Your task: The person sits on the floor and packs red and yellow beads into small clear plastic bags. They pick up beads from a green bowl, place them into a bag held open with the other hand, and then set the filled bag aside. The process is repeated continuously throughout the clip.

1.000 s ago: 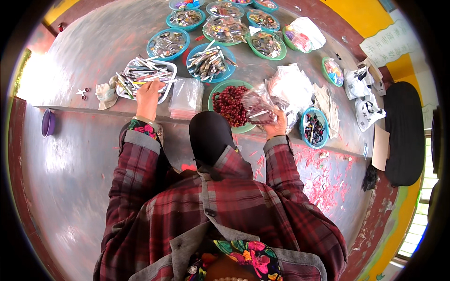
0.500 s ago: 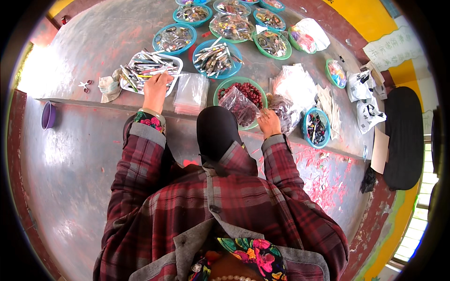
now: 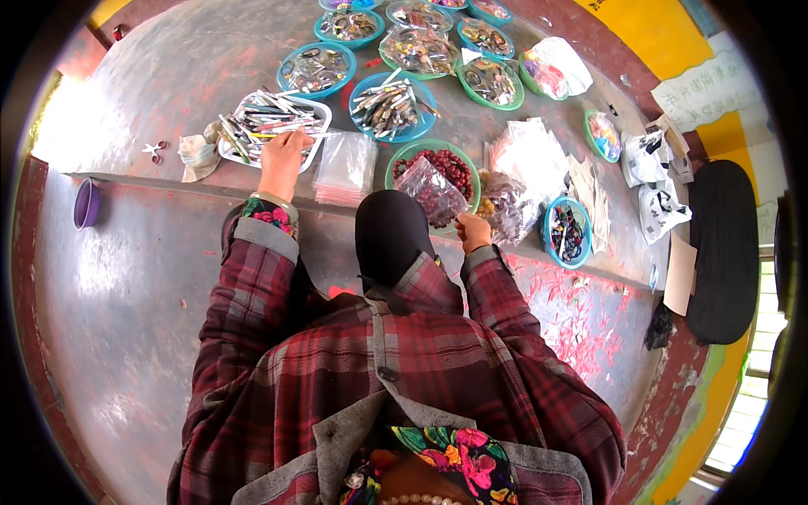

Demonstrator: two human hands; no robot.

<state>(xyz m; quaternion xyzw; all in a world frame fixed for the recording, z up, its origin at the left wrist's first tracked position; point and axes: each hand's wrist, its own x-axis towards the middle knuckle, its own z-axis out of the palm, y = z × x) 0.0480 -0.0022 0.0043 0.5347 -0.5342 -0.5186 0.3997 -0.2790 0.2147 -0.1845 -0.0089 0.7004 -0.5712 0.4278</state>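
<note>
My left hand (image 3: 284, 162) reaches over the near right side of a white tray (image 3: 323, 118) full of pens (image 3: 268, 114). Its fingers are pinched together at a pen there; the exact grip is partly hidden. My right hand (image 3: 474, 231) is closed on the lower right corner of a clear plastic bag (image 3: 431, 190). The bag lies tilted over a green bowl (image 3: 396, 160) of dark red beads (image 3: 454, 168), covering part of them. A stack of flat clear bags (image 3: 345, 168) sits between the tray and the bowl.
Behind stand several bowls of small goods, including a blue bowl (image 3: 425, 126) of pens. To the right are white plastic packaging (image 3: 534, 160) and a blue bowl (image 3: 549, 244) of dark items. Scissors (image 3: 154, 150), a cloth (image 3: 199, 160) and a purple basin (image 3: 87, 204) are left. Red scraps (image 3: 581, 328) litter the lower level.
My right hand has moved slightly left and down, still holding the clear bag's corner over the beads. My left hand has stayed at the pen tray.
</note>
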